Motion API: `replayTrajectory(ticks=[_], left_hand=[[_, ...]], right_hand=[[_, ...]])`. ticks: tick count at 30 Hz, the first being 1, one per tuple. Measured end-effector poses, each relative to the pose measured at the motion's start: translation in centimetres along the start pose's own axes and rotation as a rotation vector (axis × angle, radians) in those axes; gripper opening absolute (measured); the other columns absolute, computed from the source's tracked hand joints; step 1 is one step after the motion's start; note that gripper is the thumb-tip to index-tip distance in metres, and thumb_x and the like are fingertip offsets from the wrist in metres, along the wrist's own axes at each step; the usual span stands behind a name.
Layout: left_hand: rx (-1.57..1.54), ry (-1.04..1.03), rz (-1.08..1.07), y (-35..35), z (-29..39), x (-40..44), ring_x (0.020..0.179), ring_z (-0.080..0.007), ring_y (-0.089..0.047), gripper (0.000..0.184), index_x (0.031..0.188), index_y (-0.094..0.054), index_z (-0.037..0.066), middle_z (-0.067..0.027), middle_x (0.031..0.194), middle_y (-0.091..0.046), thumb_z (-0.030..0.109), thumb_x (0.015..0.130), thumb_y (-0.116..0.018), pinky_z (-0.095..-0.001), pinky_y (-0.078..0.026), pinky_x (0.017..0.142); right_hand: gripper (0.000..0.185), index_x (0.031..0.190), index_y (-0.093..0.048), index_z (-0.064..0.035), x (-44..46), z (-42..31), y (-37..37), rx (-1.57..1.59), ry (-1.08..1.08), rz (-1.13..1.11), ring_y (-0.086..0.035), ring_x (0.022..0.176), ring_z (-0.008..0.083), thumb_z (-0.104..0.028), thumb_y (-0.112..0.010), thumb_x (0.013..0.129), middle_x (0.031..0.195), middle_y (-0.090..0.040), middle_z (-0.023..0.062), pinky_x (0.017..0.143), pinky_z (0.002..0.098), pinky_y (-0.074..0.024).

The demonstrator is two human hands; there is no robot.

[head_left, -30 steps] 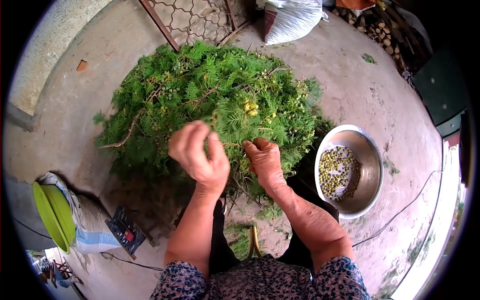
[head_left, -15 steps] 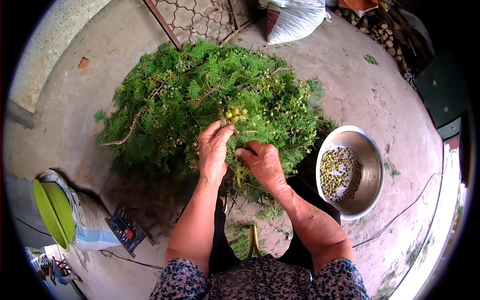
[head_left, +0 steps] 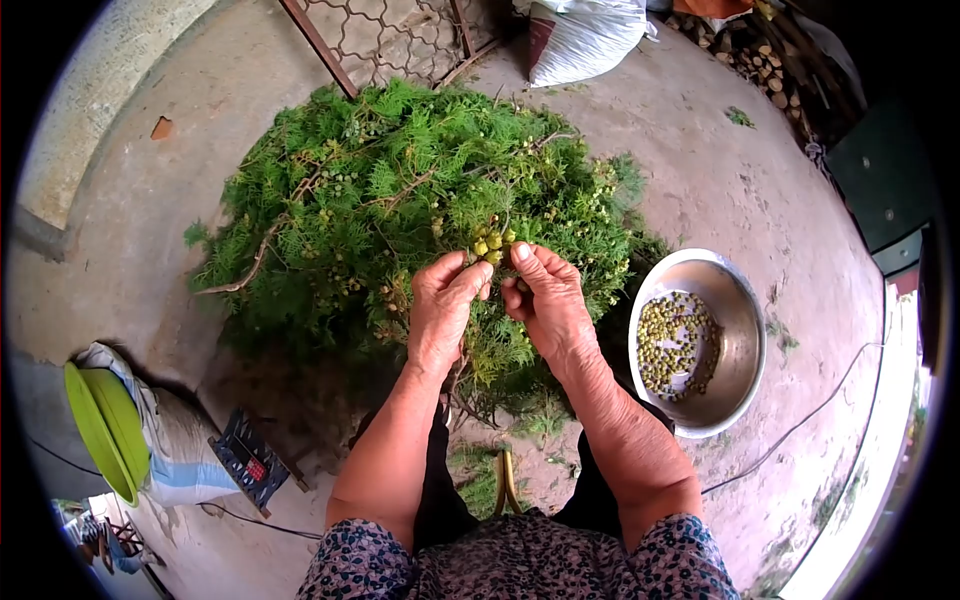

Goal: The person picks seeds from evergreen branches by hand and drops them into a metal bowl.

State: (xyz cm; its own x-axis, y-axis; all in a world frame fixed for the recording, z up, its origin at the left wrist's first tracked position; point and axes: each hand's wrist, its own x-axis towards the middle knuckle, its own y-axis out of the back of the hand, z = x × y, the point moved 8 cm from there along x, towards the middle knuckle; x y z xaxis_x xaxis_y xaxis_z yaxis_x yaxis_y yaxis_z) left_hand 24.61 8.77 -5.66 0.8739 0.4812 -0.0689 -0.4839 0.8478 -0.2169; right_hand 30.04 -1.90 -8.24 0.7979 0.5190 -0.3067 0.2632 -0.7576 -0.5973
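A large heap of green conifer branches (head_left: 400, 170) lies on the floor in front of me. Over its near part, a cluster of yellow-green cones (head_left: 492, 243) sits between my fingertips. My left hand (head_left: 446, 300) pinches at the cluster's lower left side. On the right side of it, my right hand (head_left: 545, 295) is closed with thumb and forefinger at the cones. The fingers partly hide the stem. To the right stands a metal basin (head_left: 742, 345) with many small green cones (head_left: 672, 345) in its bottom.
A green basin (head_left: 105, 430) leans on a sack (head_left: 180, 450) at the left, beside a dark crate (head_left: 250, 462). A white sack (head_left: 585, 45), a metal grille (head_left: 385, 40) and stacked firewood (head_left: 765, 70) are at the back. A cable (head_left: 800, 430) crosses the floor at the right.
My left hand has moved slightly right and down. My right hand has moved up and is now at the yellow-green cluster, with both hands' fingertips close together.
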Motion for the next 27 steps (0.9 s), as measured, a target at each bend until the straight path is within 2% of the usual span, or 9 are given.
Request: replayTrajectory(ticks=[3, 10, 12, 16, 18, 20, 22, 24, 27], left_hand=[[0.027, -0.028, 0.004, 0.1, -0.1, 0.1, 0.054, -0.0047, -0.042, 0.011, 0.070, -0.058, 0.001, 0.0032, 0.060, -0.051, 0.006, 0.079, -0.059, -0.0208, -0.032, 0.050], [-0.136, 0.031, -0.010, -0.1, -0.6, -0.2, 0.054, -0.0048, -0.043, 0.007, 0.072, -0.062, 0.001, 0.0032, 0.061, -0.054, 0.004, 0.077, -0.059, -0.0212, -0.033, 0.050], [-0.308, 0.101, -0.059, 0.0, -1.4, -0.1, 0.054, -0.0075, -0.045, 0.002, 0.074, -0.061, 0.000, -0.0077, 0.075, -0.063, 0.001, 0.075, -0.059, -0.0209, -0.037, 0.052], [-0.378, 0.125, -0.038, -0.4, -0.7, -0.3, 0.054, -0.0080, -0.046, 0.007, 0.075, -0.061, -0.001, -0.0116, 0.082, -0.064, -0.005, 0.074, -0.056, -0.0202, -0.038, 0.051], [-0.298, 0.130, -0.051, -0.2, -0.6, -0.2, 0.053, -0.0077, -0.045, 0.007, 0.076, -0.062, -0.001, -0.0104, 0.081, -0.064, -0.003, 0.074, -0.055, -0.0198, -0.037, 0.052], [-0.297, 0.118, -0.066, -0.4, -0.3, -0.3, 0.052, -0.0060, -0.043, 0.009, 0.077, -0.065, -0.001, -0.0006, 0.066, -0.059, 0.006, 0.075, -0.060, -0.0209, -0.034, 0.053], [-0.291, 0.112, -0.069, -0.3, -0.4, -0.2, 0.051, -0.0061, -0.043, 0.008, 0.076, -0.065, -0.001, -0.0015, 0.066, -0.060, 0.006, 0.075, -0.060, -0.0214, -0.034, 0.052], [-0.285, 0.113, -0.061, -0.3, -0.5, -0.2, 0.053, -0.0062, -0.044, 0.009, 0.077, -0.062, -0.003, -0.0076, 0.075, -0.063, 0.003, 0.073, -0.057, -0.0191, -0.036, 0.052], [-0.219, 0.102, -0.072, -0.6, -0.2, -0.3, 0.052, -0.0059, -0.043, 0.011, 0.077, -0.062, -0.004, -0.0069, 0.074, -0.062, 0.004, 0.072, -0.057, -0.0189, -0.035, 0.052]], right_hand=[[0.023, 0.079, -0.059, -0.0063, -0.1, -0.1, -0.2, 0.054, -0.008, -0.038, -0.045, 0.045, 0.0060, -0.029, -0.063, 0.082, 0.061, -0.053, -0.0019, 0.038, 0.0179, -0.0324], [0.025, 0.077, -0.058, -0.0061, -0.2, 0.1, -0.5, 0.136, -0.096, -0.079, -0.041, 0.045, 0.0081, -0.030, -0.062, 0.083, 0.062, -0.052, -0.0006, 0.039, 0.0204, -0.0316], [0.025, 0.076, -0.058, -0.0060, -0.5, 0.1, -0.7, 0.204, -0.140, -0.098, -0.040, 0.045, 0.0085, -0.030, -0.061, 0.083, 0.061, -0.052, -0.0004, 0.040, 0.0210, -0.0317], [0.025, 0.079, -0.056, -0.0053, -0.4, -0.2, 0.1, 0.236, -0.104, -0.106, -0.042, 0.048, 0.0100, -0.029, -0.060, 0.084, 0.064, -0.052, 0.0016, 0.041, 0.0225, -0.0322], [0.022, 0.085, -0.054, -0.0040, -0.4, -1.3, 0.7, 0.207, -0.075, -0.048, -0.044, 0.049, 0.0120, -0.026, -0.057, 0.086, 0.070, -0.054, 0.0049, 0.041, 0.0244, -0.0334], [0.018, 0.090, -0.054, -0.0018, -0.2, -2.2, 0.8, 0.215, -0.037, -0.110, -0.046, 0.049, 0.0135, -0.020, -0.054, 0.087, 0.074, -0.056, 0.0069, 0.042, 0.0252, -0.0356], [0.017, 0.092, -0.056, -0.0009, -0.1, -2.4, 0.9, 0.178, -0.006, -0.093, -0.047, 0.051, 0.0117, -0.017, -0.054, 0.088, 0.075, -0.056, 0.0070, 0.043, 0.0233, -0.0349], [0.016, 0.092, -0.057, -0.0010, -0.3, -2.6, 0.5, 0.134, 0.020, -0.087, -0.046, 0.050, 0.0100, -0.016, -0.055, 0.087, 0.073, -0.056, 0.0055, 0.042, 0.0222, -0.0339], [0.016, 0.093, -0.058, -0.0016, -0.5, -3.1, 0.0, -0.016, 0.079, -0.121, -0.044, 0.048, 0.0070, -0.015, -0.058, 0.086, 0.068, -0.055, 0.0020, 0.041, 0.0201, -0.0320]])
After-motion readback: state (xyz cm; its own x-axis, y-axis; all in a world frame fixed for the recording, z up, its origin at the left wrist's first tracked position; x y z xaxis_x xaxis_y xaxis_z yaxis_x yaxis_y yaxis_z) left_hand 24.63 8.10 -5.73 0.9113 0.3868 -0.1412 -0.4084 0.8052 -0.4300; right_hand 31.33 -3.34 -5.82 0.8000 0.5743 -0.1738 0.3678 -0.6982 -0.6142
